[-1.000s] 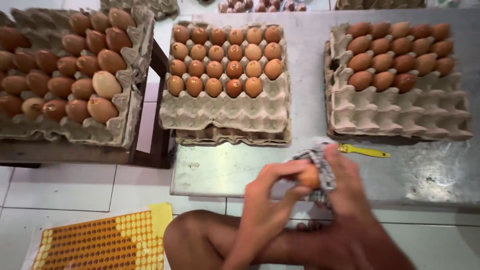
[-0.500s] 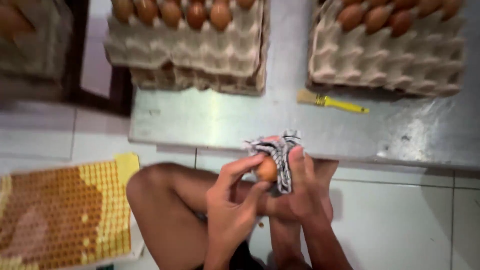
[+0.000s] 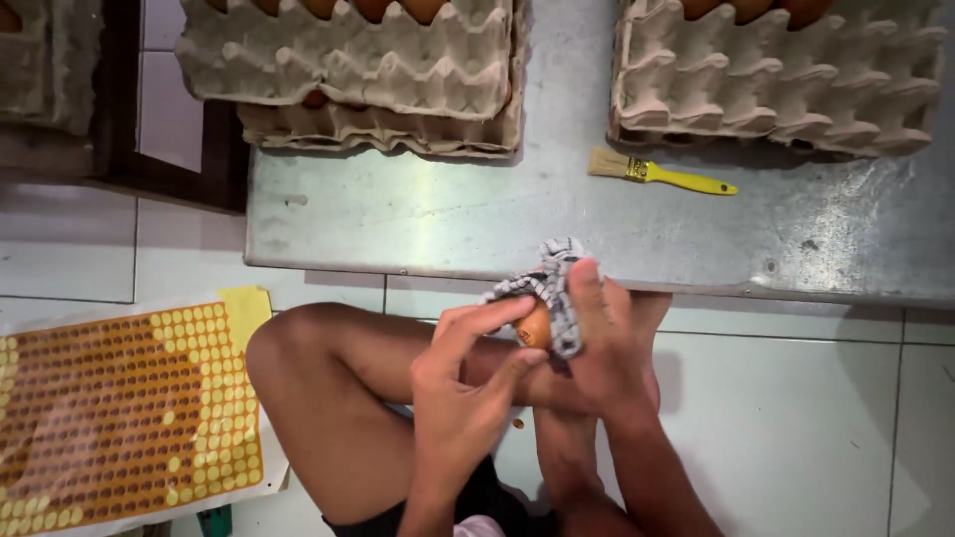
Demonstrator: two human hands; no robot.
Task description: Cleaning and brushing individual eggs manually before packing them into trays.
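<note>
Centrally, a brown egg (image 3: pixel 535 326) sits between both hands, above the knees and just short of the metal worktop (image 3: pixel 477 214) edge. Left hand (image 3: pixel 466 383) pinches it by fingertips; right hand (image 3: pixel 602 343) presses a grey patterned cloth (image 3: pixel 553 286) around its far side. Judged light, smooth and brittle, it is best cradled across its broad sides, never squeezed.

Most of the brown egg (image 3: pixel 535 326) is hidden under the patterned cloth (image 3: pixel 553 293) and both hands' fingers. Beyond the cloth, the egg trays (image 3: pixel 348 70) are cut off by the top edge (eggs barely showing).
</note>
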